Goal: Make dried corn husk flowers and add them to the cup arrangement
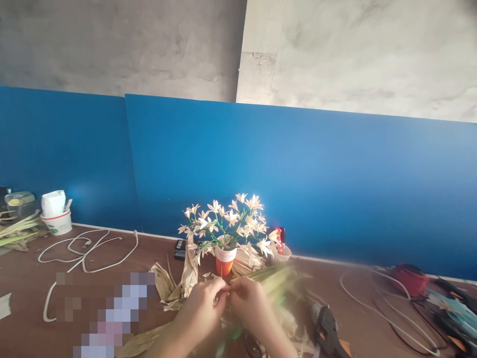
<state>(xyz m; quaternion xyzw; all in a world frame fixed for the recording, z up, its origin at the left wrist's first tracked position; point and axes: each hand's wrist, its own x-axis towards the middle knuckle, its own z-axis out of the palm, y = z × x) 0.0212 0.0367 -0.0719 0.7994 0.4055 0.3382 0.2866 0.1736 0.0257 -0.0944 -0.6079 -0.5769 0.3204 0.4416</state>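
Observation:
My left hand (206, 302) and my right hand (249, 301) meet at the lower middle, thumbs and fingertips pinched together. What they pinch is too small and too covered to make out. Just beyond them stands an orange and white paper cup (225, 259) holding a bunch of cream star-shaped flowers (231, 217) on green stems. Dry corn husks (190, 271) lie to the left of the cup, and a bundle of pale green husks (278, 281) spreads out to the right of my hands.
A black glue gun (330, 330) lies at lower right. White cables (84, 256) loop across the brown table at left, with a white tub (56, 221) behind. A red pouch (410, 280) sits far right. The blue partition (298, 179) closes off the back.

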